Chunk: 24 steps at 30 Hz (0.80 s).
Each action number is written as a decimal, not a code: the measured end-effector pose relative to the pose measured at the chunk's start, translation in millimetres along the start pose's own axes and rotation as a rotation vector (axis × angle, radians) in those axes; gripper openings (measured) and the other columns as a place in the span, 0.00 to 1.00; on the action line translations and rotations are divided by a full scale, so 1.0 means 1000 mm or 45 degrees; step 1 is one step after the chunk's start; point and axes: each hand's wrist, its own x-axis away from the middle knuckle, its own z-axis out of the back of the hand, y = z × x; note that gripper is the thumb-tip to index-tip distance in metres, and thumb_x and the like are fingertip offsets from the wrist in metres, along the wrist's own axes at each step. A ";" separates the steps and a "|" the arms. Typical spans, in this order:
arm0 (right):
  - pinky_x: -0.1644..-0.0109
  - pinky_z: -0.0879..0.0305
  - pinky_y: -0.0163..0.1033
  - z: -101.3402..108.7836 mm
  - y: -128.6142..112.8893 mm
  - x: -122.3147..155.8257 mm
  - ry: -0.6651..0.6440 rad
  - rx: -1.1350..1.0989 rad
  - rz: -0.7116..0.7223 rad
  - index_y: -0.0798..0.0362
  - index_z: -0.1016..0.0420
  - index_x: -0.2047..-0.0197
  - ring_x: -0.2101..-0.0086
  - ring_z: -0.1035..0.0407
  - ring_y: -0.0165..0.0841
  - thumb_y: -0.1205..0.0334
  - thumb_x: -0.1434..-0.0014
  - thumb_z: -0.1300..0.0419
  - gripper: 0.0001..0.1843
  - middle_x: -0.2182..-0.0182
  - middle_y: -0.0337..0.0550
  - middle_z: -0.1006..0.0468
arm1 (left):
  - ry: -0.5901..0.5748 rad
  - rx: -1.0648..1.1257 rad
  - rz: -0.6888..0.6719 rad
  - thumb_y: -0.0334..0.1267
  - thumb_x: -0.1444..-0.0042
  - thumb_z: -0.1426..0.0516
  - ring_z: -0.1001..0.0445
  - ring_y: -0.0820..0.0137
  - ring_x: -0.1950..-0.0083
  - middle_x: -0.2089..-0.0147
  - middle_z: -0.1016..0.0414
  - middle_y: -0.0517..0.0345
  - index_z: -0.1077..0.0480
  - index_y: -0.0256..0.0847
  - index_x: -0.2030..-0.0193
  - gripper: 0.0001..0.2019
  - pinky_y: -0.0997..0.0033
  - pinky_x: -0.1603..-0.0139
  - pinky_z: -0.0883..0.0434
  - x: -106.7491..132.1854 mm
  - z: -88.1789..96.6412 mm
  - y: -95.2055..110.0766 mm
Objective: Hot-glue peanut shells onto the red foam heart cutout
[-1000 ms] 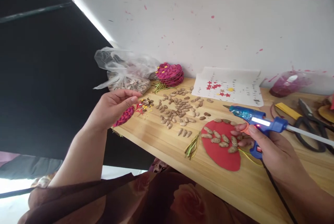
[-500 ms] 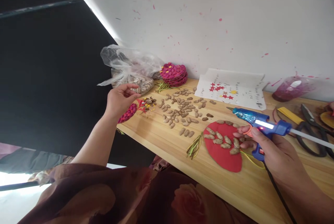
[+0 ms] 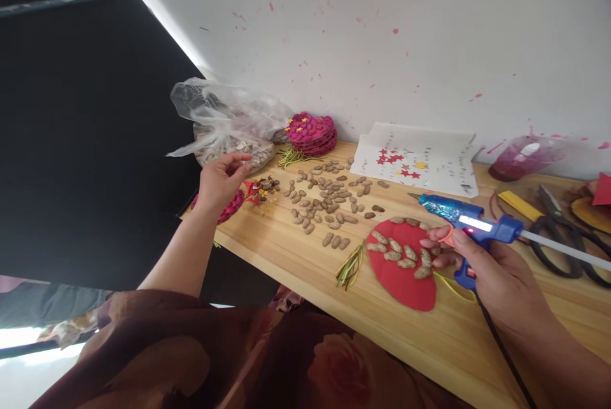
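While the right hand [image 3: 501,278] wraps round the glue gun [image 3: 506,229], aimed lengthwise toward ten o'clock, the red disc [image 3: 405,291] with its peanuts [image 3: 422,273] lies just beside that hand, at its nine. From the farther left hand [image 3: 218,183], the disc bears four o'clock; that hand's pinch is almost closed, and I can't tell whether it holds anything.

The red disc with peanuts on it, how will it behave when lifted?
The red disc is probably fairly stiff, lying flat with a crisp edge. It may tip toward its far side, since the peanuts leave the near part bare. The tassel at its edge, thin strands, would likely dangle.
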 end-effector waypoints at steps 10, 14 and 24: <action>0.66 0.23 0.34 0.003 0.004 0.001 -0.013 -0.006 -0.007 0.47 0.18 0.59 0.69 0.23 0.32 0.46 0.38 0.34 0.14 0.60 0.42 0.16 | 0.085 0.439 0.103 0.40 0.56 0.31 0.22 0.67 0.60 0.60 0.20 0.54 0.20 0.38 0.53 0.21 0.62 0.51 0.24 -0.004 -0.009 0.000; 0.66 0.23 0.35 0.003 0.003 0.001 -0.015 -0.003 0.000 0.48 0.18 0.58 0.68 0.23 0.33 0.46 0.38 0.34 0.14 0.61 0.43 0.16 | 0.202 0.501 0.159 0.38 0.58 0.30 0.27 0.74 0.68 0.66 0.22 0.59 0.19 0.37 0.55 0.20 0.69 0.60 0.25 -0.007 -0.011 0.000; 0.67 0.22 0.35 0.002 0.001 0.002 -0.027 -0.016 -0.021 0.48 0.18 0.59 0.67 0.23 0.34 0.46 0.39 0.34 0.15 0.61 0.43 0.17 | 0.049 0.419 -0.003 0.37 0.60 0.28 0.26 0.54 0.39 0.33 0.31 0.46 0.27 0.45 0.41 0.35 0.57 0.47 0.21 -0.008 -0.002 -0.009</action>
